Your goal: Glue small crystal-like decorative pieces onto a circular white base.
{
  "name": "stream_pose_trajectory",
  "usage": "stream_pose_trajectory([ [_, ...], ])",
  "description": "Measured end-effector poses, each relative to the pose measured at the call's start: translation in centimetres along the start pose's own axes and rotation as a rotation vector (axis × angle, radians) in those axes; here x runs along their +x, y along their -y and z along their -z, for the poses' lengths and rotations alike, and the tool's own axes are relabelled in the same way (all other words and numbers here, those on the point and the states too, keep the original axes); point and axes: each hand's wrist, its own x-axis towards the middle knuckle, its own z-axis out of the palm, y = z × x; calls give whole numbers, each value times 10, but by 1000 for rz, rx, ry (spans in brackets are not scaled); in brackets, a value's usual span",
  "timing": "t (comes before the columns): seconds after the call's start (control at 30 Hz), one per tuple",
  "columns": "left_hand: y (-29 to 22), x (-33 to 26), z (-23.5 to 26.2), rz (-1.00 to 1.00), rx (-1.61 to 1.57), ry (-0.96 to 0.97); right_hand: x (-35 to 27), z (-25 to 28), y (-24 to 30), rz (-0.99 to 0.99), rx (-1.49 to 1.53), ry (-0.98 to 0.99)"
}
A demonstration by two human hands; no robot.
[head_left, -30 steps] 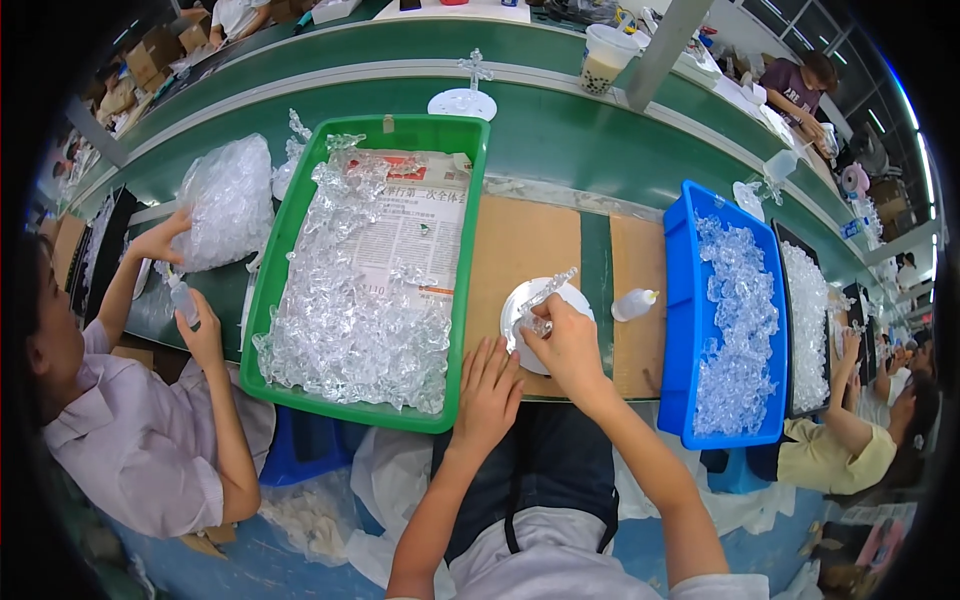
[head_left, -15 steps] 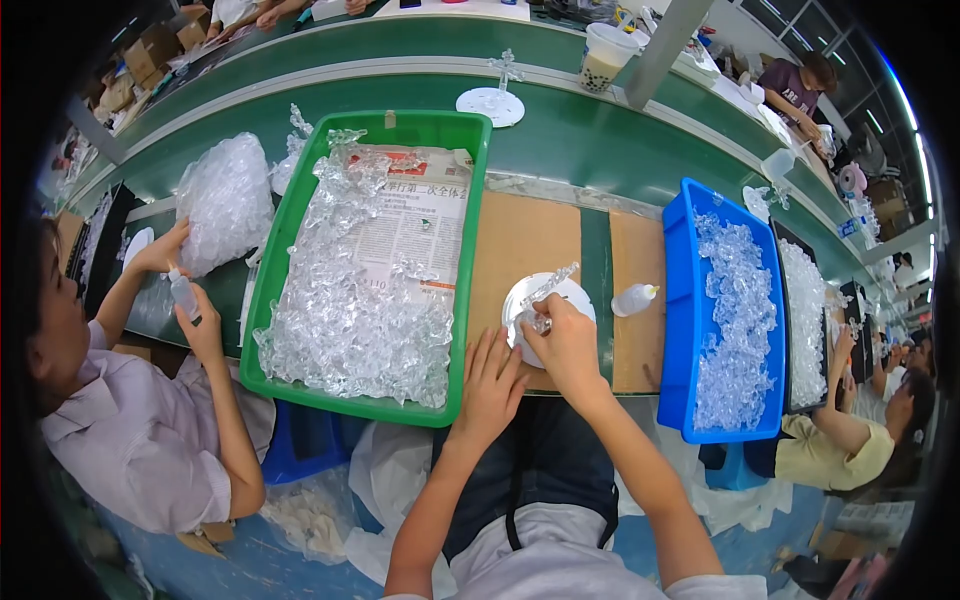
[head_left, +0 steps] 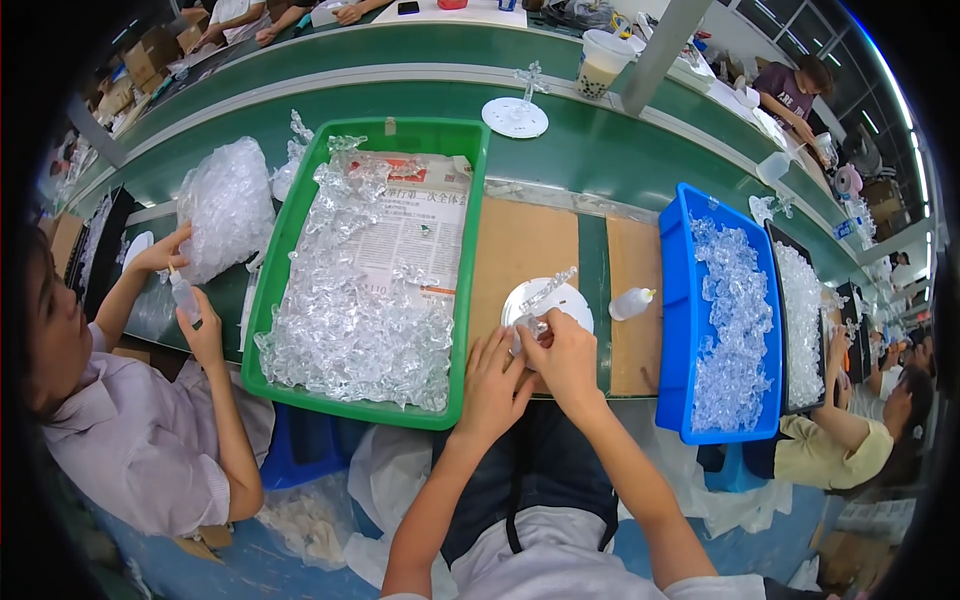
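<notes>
A clear plastic ornament piece (head_left: pixel 552 289) leans over a round white disc (head_left: pixel 577 301) on the brown cardboard in front of me. My right hand (head_left: pixel 566 362) pinches the piece near its lower end, close to the disc's near side. Beside it, my left hand (head_left: pixel 490 388) rests at the disc's near left edge, fingers apart and bent, the tips close to the piece's base. Whether those fingertips touch the piece is hidden. To the right of the disc lies a small white squeeze bottle (head_left: pixel 632 303) with a yellow tip.
A green tray (head_left: pixel 478 200) of clear plastic pieces on newspaper stands left; a blue bin (head_left: pixel 672 310) of similar pieces stands right. Beyond, a green conveyor belt (head_left: pixel 400 122) carries a white disc with a clear cross (head_left: pixel 529 85) and a drink cup (head_left: pixel 603 65). A co-worker (head_left: pixel 140 430) sits left.
My right hand and the clear piece have shifted slightly down and left over the disc. My left fingers have drawn in and bent more. The disc with the cross moved right along the belt.
</notes>
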Motion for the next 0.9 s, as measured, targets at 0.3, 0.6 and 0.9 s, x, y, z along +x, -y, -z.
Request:
stream_pose_trajectory([
  [0.3,8,-10,-3,17,-70,-85,6,2,1,-82,97,70],
  [0.6,7,-9,-2,-41,-38,-69,4,-6,2,50,-84,96],
  [0.9,-5,-1,-3,-44,53,12,-2,-11,-2,-24,55,52],
])
